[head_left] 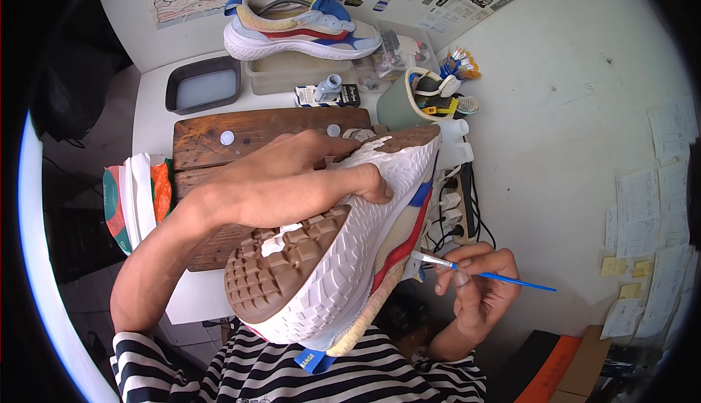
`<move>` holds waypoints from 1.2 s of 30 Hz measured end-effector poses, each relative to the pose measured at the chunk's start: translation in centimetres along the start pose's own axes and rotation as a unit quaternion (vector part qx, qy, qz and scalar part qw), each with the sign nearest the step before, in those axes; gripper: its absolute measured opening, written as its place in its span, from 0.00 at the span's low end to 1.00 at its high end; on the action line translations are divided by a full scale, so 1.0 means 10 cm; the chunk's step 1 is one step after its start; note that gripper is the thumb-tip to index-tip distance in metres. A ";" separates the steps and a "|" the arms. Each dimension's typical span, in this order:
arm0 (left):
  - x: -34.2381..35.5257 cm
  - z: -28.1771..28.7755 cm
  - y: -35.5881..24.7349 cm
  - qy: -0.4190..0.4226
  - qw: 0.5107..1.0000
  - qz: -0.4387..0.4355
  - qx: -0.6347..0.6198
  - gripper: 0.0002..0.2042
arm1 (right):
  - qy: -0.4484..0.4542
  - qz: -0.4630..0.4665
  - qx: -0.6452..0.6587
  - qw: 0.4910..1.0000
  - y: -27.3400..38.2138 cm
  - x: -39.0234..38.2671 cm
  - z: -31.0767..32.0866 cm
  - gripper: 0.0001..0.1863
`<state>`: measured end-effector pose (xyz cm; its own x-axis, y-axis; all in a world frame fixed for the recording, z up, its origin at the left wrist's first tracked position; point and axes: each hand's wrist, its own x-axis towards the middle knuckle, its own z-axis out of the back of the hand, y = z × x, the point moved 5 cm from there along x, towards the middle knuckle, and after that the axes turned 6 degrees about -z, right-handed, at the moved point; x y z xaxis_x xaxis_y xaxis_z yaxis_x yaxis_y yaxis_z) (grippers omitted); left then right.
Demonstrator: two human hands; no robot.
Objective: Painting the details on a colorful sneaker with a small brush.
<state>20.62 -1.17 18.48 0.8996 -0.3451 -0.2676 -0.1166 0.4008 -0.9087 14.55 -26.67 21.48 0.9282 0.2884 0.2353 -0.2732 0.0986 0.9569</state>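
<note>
My left hand (307, 173) grips a sneaker (350, 264) across its sole, thumb pressed on the white textured midsole. The shoe is tilted so its brown lugged outsole faces up and left, with patches of white on the tread. Its side shows red, blue and pale yellow panels, and a blue pull tab hangs at the heel. Between the fingertips of my right hand (478, 286) is a slim blue paintbrush (504, 279). The brush's bristles point at the shoe's upper, close to the red stripe; whether they touch it I cannot tell.
Behind, a matching sneaker (299, 31) rests on a clear plastic box (285, 78). A dark tray (171, 96) of liquid, an uncapped small bottle (328, 87), a green bucket (400, 104) of brushes and a wooden board (197, 140) stand nearby. A power strip (461, 213) with cables lies right.
</note>
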 end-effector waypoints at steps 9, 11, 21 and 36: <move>-0.02 0.00 -0.03 0.004 1.000 0.003 -0.029 0.43 | -0.043 0.013 0.047 0.998 -0.02 -0.03 -0.02 0.06; -0.03 0.01 -0.04 -0.011 1.000 -0.006 -0.022 0.43 | -0.042 0.014 0.041 0.998 -0.03 -0.04 -0.04 0.06; -0.04 0.02 -0.05 -0.034 0.999 0.002 0.000 0.45 | -0.042 0.035 0.005 0.998 -0.05 -0.04 -0.06 0.06; -0.03 0.02 -0.04 -0.024 1.000 0.017 0.009 0.45 | -0.012 0.062 -0.020 0.998 -0.01 -0.03 -0.08 0.06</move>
<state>20.49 -1.07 19.02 0.9142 -0.2910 -0.2819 -0.1397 0.4267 -0.8935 14.15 -26.01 21.16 0.8917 0.2789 0.3565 -0.3966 0.1019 0.9123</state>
